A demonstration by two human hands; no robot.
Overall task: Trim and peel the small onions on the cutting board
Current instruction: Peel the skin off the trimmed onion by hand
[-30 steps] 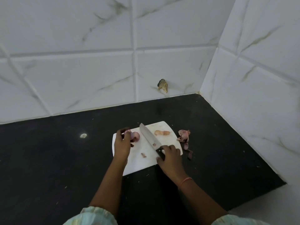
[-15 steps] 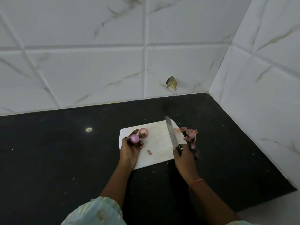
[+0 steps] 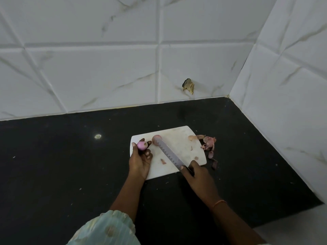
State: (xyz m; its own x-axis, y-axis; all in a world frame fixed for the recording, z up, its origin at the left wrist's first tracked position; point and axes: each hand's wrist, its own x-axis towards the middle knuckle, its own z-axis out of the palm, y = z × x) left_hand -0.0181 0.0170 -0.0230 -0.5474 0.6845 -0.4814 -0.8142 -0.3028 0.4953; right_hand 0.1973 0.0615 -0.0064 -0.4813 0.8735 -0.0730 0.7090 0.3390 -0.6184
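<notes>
A white cutting board (image 3: 182, 149) lies on the black counter. My left hand (image 3: 140, 161) holds a small purple peeled onion (image 3: 142, 145) between thumb and fingers above the board's left edge. A second small pinkish onion (image 3: 156, 139) sits on the board just to the right of it. My right hand (image 3: 198, 174) grips the handle of a serrated knife (image 3: 169, 153). Its blade slants up-left across the board, and the tip reaches the second onion.
Onion skins (image 3: 208, 143) lie in a heap at the board's right edge, with darker scraps (image 3: 214, 164) on the black counter (image 3: 70, 165) below them. Small peel bits dot the board. White tiled walls close in behind and on the right.
The knife has swung from the board's right edge to slant left, its tip now at the second onion. My left hand still holds the purple onion. The camera has shifted slightly.
</notes>
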